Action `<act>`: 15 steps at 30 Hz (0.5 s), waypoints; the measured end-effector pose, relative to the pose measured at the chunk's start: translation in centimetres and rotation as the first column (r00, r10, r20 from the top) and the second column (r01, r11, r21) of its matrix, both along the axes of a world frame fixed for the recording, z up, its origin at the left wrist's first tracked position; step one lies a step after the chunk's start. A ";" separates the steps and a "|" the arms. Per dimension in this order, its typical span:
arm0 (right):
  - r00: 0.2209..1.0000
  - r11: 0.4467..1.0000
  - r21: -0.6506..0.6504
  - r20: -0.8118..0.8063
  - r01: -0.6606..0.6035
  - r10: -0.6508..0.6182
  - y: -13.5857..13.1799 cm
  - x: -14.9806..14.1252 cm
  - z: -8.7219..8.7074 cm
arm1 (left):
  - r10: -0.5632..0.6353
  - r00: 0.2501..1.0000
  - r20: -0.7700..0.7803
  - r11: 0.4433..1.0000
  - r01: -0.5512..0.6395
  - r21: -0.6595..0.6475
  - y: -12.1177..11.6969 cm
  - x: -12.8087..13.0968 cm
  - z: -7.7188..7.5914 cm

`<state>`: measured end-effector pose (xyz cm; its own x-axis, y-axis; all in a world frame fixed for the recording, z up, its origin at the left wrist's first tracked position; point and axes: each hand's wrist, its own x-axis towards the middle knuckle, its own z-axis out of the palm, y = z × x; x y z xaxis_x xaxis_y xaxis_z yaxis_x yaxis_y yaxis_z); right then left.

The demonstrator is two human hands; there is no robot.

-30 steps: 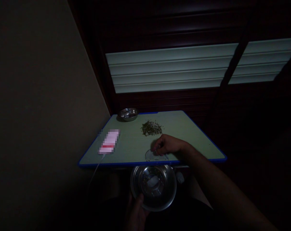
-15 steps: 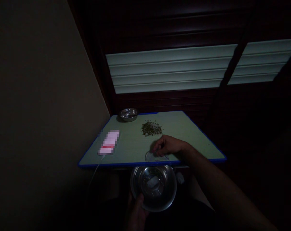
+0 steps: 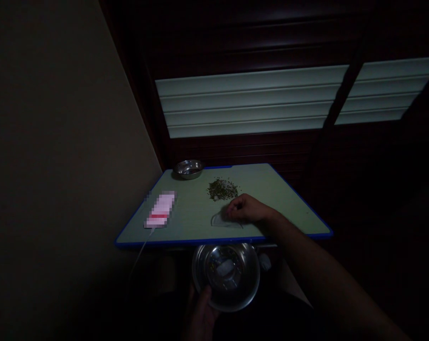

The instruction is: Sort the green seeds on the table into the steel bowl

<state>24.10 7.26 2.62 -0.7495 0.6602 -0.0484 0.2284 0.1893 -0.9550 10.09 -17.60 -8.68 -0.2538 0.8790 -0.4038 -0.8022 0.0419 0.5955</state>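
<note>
My left hand [image 3: 202, 310] grips the rim of a large steel bowl [image 3: 252, 279] below the table's near edge. The bowl tilts towards me, and a pale patch shows on its inside, either a reflection or an object. Over the table, my right hand [image 3: 245, 208] has its fingers closed on a clear, thin plastic piece [image 3: 218, 220] with a curved edge. Part of that piece is hidden under the fingers. Just beyond the hand lies a loose pile of small greenish-brown grains [image 3: 222, 189], possibly beans or seeds.
A smaller steel bowl [image 3: 188, 169] stands at the table's far left corner. A lit phone [image 3: 161, 209], blurred out, lies at the left with a white cable [image 3: 139, 255] hanging over the edge. The pale table [image 3: 281, 199] has a blue rim. A wall and louvred doors enclose it.
My right hand has moved slightly away from the near edge, towards the pile, and the clear plastic piece has shifted with it. The left hand and large bowl are nearly unchanged.
</note>
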 end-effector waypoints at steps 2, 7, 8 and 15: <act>0.973 0.968 0.096 -0.022 0.230 -0.229 0.5 -0.1 -0.2 | -0.007 1.000 -0.003 1.000 0.007 0.000 0.0 0.0 -0.2; 0.776 0.680 0.442 -0.062 0.585 -0.628 1.6 0.2 -0.2 | 0.021 1.000 0.003 1.000 -0.021 -0.007 -0.1 0.1 -0.6; 0.758 0.648 0.484 -0.051 0.589 -0.651 1.7 0.3 -0.2 | 0.018 1.000 0.009 1.000 -0.018 -0.007 -0.1 0.1 -0.6; 0.761 0.597 0.656 0.054 0.461 -0.647 1.1 0.4 -0.1 | 0.007 1.000 0.025 1.000 -0.007 0.007 -0.2 0.0 0.0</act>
